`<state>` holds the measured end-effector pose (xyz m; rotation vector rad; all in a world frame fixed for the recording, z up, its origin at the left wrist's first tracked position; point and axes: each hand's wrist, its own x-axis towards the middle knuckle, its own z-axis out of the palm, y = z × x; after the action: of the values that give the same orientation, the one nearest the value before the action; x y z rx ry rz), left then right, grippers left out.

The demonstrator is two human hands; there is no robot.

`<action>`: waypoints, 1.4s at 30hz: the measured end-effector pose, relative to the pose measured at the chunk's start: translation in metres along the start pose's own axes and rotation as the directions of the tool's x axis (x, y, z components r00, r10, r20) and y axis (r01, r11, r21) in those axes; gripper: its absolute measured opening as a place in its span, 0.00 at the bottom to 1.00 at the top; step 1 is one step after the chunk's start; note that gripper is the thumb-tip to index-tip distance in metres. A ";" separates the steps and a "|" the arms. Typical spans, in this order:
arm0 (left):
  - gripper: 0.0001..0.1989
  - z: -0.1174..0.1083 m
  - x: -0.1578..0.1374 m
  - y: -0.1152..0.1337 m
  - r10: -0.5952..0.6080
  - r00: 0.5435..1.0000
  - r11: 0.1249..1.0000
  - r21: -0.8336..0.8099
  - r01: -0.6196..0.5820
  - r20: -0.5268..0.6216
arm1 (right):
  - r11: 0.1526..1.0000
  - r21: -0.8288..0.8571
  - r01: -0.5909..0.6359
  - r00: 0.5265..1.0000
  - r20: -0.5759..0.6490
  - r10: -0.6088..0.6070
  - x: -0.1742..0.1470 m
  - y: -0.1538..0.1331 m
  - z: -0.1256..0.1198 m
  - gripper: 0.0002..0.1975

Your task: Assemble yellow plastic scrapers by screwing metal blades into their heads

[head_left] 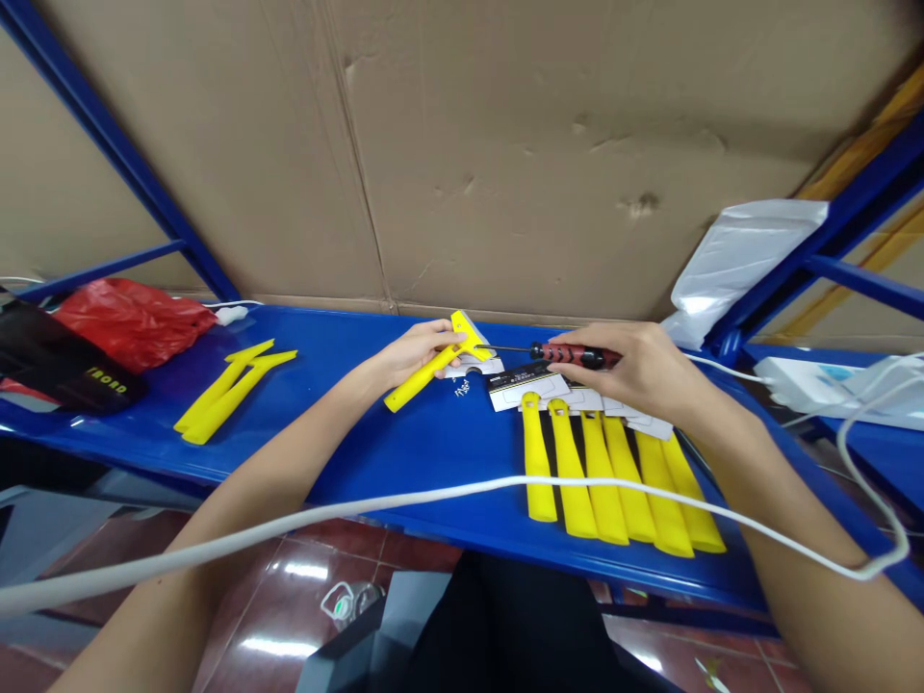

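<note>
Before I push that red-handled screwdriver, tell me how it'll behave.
The screwdriver is probably stiff, since its thin shaft looks straight. It likely balances toward the thick handle, and may roll if set down, as that handle looks rounded.

Brown wall (520, 212) — probably cardboard — behind blue table (411, 448), glossy reddish floor tiles (346, 547).
</note>
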<state>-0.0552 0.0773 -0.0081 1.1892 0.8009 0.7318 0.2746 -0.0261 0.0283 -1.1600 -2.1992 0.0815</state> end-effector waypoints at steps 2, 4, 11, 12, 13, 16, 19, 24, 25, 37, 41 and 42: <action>0.06 0.001 -0.001 0.000 0.015 1.000 1.000 0.010 -0.015 0.005 | 1.000 -0.004 -0.023 1.000 0.011 0.024 0.000 -0.001 0.000 0.17; 0.05 0.001 -0.001 0.001 0.023 1.000 1.000 0.014 -0.023 0.020 | 0.999 -0.001 -0.036 0.999 0.024 0.036 0.000 -0.002 0.000 0.17; 0.03 0.002 -0.001 -0.001 0.016 1.000 1.000 -0.003 -0.016 0.023 | 0.999 0.027 -0.030 0.999 0.025 0.029 0.000 0.001 -0.002 0.16; 0.03 0.002 -0.001 -0.001 0.017 1.000 1.000 -0.009 -0.017 0.022 | 0.999 0.027 -0.030 0.999 0.020 0.029 -0.001 0.002 -0.002 0.16; 0.02 0.001 -0.001 -0.001 0.016 1.000 1.000 -0.016 -0.016 0.022 | 0.999 0.025 -0.030 0.999 0.013 0.030 -0.001 0.002 -0.002 0.16; 0.02 0.000 -0.001 -0.001 0.011 1.000 1.000 -0.028 -0.010 0.028 | 0.999 0.021 -0.031 1.000 -0.003 0.031 -0.001 0.004 -0.002 0.17; 0.04 -0.001 0.000 -0.001 0.017 1.000 1.000 -0.023 -0.017 0.020 | 0.999 0.028 -0.030 0.999 -0.012 0.030 -0.001 0.003 -0.001 0.16; 0.04 -0.001 0.002 -0.004 -0.002 1.000 1.000 0.002 0.002 0.019 | 0.999 0.037 -0.021 1.000 -0.005 0.021 -0.001 0.000 -0.001 0.16; 0.04 -0.001 0.003 -0.004 -0.005 1.000 1.000 0.002 0.005 0.020 | 0.999 0.036 -0.026 1.000 0.001 0.026 -0.001 0.000 -0.001 0.16; 0.09 -0.001 0.003 -0.006 -0.008 1.000 1.000 0.014 0.008 0.019 | 0.997 0.029 -0.067 0.998 0.002 0.067 -0.002 0.002 0.000 0.15; 0.13 0.001 0.003 -0.008 0.013 1.000 0.999 0.030 -0.013 -0.001 | 0.997 0.037 -0.068 0.998 0.004 0.067 -0.002 0.001 -0.001 0.15; 0.14 0.002 0.003 -0.008 0.017 1.000 0.999 0.031 -0.016 -0.007 | 0.997 0.040 -0.067 0.998 0.005 0.066 -0.002 0.001 -0.002 0.15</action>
<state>-0.0513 0.0771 -0.0162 1.2226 0.8118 0.7401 0.2769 -0.0279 0.0281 -1.2117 -2.1525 0.1551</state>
